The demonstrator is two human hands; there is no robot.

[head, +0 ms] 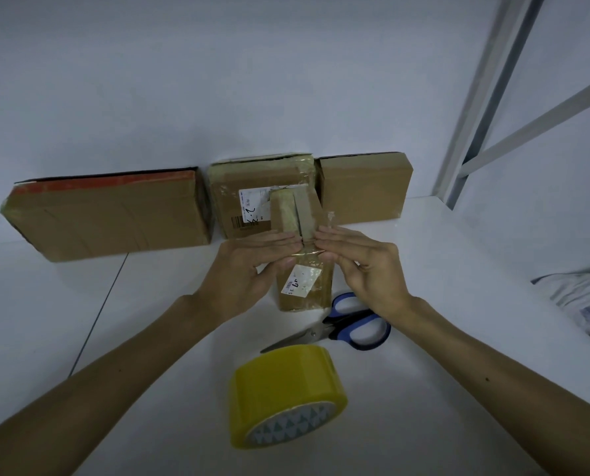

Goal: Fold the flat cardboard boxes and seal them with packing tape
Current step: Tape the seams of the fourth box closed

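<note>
A small cardboard box (pixel 315 297) with a white label stands upright in the middle of the white table (pixel 142 304). Its two top flaps (pixel 297 211) are folded in, with a narrow gap between them. A strip of clear tape (pixel 321 253) runs over the near top edge. My left hand (pixel 252 266) lays straight fingers on the left flap, its thumb against the front face. My right hand (pixel 362 266) presses straight fingers on the tape and the right flap. A yellow tape roll (pixel 286 383) lies in front of the box.
Blue-handled scissors (pixel 355 324) lie right of the box, under my right wrist. Three flat boxes lean on the wall: a wide one (pixel 115 218), a taped one (pixel 238 187), a plain one (pixel 362 190). A metal frame (pixel 475 97) rises at right, with crumpled plastic (pixel 578 297) below.
</note>
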